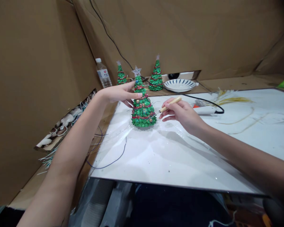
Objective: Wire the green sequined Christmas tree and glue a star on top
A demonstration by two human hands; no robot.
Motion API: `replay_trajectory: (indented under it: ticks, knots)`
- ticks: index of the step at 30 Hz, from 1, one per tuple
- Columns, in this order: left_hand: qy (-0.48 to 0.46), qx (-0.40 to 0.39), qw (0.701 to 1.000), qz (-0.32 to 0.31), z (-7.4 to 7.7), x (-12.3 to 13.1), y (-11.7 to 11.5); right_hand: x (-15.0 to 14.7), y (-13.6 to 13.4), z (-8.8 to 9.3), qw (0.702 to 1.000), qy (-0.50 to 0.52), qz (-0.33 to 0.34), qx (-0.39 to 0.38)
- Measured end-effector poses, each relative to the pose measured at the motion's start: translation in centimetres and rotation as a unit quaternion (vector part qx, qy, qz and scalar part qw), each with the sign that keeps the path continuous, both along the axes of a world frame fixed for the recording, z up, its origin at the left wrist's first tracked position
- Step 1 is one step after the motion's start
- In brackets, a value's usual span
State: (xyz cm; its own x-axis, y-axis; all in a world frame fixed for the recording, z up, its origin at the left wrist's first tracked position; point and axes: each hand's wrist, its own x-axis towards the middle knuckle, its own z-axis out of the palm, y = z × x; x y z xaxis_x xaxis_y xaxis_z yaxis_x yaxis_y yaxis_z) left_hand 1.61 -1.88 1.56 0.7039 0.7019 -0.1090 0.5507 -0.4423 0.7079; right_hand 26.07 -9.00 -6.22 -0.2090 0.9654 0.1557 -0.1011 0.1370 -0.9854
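Decorated tree [144, 110], green, star-topped, ringed with red garland and beads: standing upright on the white tabletop [151, 164], in front of two similar trees [156, 78], the left hand [118, 92] pinching its upper part between thumb and fingers. Slender tool [170, 104], pale handle, metal shaft: the right hand [181, 113] is pinching the handle, with the tip crossing the lowest tiers, contact too fine to tell. Handling note: the left hand should be steadying lightly, keeping the base flat, while the right should be guiding the tip in small strokes, sparing the beads.
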Motion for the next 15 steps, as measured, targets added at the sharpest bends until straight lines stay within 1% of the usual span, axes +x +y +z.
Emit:
replay_trajectory:
  ticks: [4,10,15]
  knots:
    - [0.005,0.0,1.0,0.004,0.01,0.06,-0.09,0.01,0.05,-0.08,1.0,-0.002,-0.001,0.0]
    - [-0.012,-0.003,1.0,-0.012,-0.08,-0.08,0.14,0.08,0.19,-0.03,1.0,-0.009,0.0,0.006]
    - [-0.014,-0.009,1.0,-0.001,-0.09,-0.07,0.13,0.17,0.24,-0.11,1.0,-0.011,0.003,0.008]
